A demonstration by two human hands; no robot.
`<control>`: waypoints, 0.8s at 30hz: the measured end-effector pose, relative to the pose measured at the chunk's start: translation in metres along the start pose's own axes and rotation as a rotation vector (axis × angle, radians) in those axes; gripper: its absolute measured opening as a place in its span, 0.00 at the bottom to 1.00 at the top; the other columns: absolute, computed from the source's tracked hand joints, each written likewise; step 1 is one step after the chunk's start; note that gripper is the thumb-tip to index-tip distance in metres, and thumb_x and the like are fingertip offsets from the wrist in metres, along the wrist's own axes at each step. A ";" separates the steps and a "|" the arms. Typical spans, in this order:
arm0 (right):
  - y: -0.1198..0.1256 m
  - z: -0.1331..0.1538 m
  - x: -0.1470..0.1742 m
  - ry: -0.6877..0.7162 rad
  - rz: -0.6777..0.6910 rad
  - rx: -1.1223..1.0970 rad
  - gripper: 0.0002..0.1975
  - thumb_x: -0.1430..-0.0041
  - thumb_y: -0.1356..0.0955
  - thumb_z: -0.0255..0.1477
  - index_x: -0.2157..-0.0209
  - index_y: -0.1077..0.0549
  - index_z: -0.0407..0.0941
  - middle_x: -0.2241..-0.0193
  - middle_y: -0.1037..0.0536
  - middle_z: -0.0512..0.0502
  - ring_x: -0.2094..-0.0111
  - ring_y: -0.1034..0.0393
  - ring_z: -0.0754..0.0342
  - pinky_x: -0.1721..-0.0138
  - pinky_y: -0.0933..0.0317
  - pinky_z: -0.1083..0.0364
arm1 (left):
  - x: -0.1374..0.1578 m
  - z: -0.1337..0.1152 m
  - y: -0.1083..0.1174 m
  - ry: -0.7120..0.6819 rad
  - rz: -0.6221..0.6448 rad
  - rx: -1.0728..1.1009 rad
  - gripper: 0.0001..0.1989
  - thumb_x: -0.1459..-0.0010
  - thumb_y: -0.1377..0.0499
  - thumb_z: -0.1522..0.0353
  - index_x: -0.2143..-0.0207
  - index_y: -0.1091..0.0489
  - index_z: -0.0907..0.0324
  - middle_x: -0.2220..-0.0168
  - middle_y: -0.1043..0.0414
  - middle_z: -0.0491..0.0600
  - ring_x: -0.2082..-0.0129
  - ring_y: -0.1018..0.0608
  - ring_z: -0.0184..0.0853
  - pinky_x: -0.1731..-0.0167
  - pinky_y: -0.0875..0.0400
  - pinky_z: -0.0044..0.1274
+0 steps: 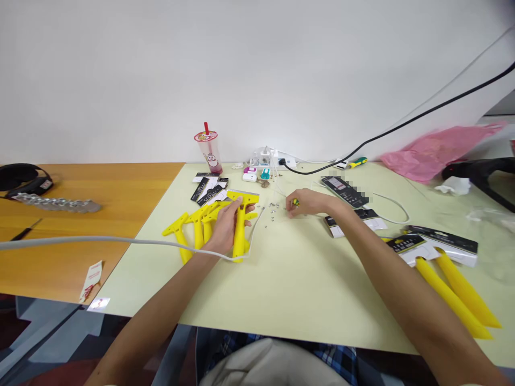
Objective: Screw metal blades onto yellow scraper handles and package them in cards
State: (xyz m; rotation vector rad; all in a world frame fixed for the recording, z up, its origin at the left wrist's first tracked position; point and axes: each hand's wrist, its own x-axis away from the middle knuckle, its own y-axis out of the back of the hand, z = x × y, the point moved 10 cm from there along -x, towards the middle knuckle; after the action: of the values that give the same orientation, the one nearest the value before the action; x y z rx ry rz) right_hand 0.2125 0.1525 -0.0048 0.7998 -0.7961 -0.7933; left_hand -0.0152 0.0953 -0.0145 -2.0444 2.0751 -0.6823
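Observation:
My left hand [226, 228] is closed around a yellow scraper [240, 228], its wide head pointing away from me and its handle toward me. Several more yellow scrapers [177, 228] lie on the table beside and under that hand. My right hand [303, 202] has its fingers curled round a small screwdriver [296, 202]; only a bit of its yellow and dark handle shows. Between the two hands, small loose screws [273, 211] are scattered on the tabletop. A white cable [161, 242] runs across in front of the left wrist.
Behind the hands stand a drink cup [209, 153] and a power strip [267, 158]. Packaged blades [213, 194] lie left. On the right are a phone [345, 191], another screwdriver [358, 162], yellow handles [454, 295] and a pink bag [438, 150]. A black cable [386, 132] hangs across.

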 end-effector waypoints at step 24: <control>-0.040 0.074 -0.008 0.282 0.050 -0.087 0.02 0.42 0.25 0.28 0.67 0.20 0.47 0.65 0.16 0.50 0.63 0.25 0.51 0.59 0.40 0.54 | -0.002 0.005 -0.001 0.027 0.025 0.009 0.16 0.38 0.30 0.59 0.55 0.21 0.62 0.49 0.17 0.59 0.54 0.16 0.38 0.79 0.27 0.17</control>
State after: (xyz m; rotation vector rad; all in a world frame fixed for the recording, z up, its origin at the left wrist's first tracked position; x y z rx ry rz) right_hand 0.1355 0.1185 -0.0071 0.7903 -0.5244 -0.6483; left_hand -0.0121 0.0960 -0.0192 -2.0119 2.1042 -0.7179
